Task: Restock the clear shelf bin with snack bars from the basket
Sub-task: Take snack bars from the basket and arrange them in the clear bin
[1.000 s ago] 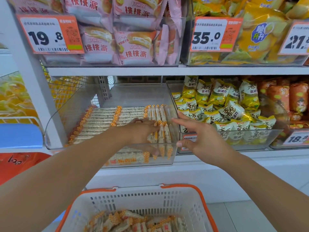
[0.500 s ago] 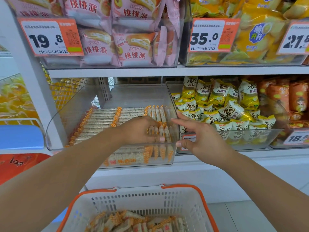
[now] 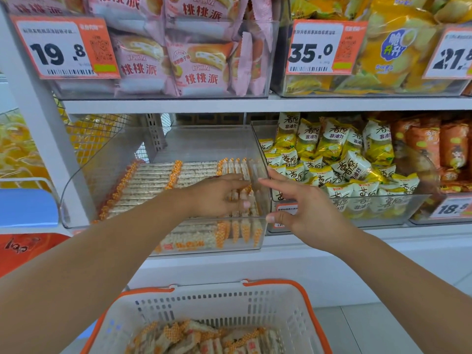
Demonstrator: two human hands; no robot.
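The left hand (image 3: pixel 217 195) reaches into the clear bin (image 3: pixel 84 185) on the shelf. Its fingers curl down on the standing snack bars (image 3: pixel 238 169) at the right end, likely to pack them straight so more can fit; whether it truly grips one is hard to tell. The right hand (image 3: pixel 304 205) is open, fingers spread, right by the bin's right wall, maybe to steady it. Other bars lie flat in neat rows. The basket (image 3: pixel 293 312) sits below, close by, with more bars (image 3: pixel 204 338) to add.

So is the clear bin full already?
Not full. The bars cover only the clear bin's floor; its back stays bare.
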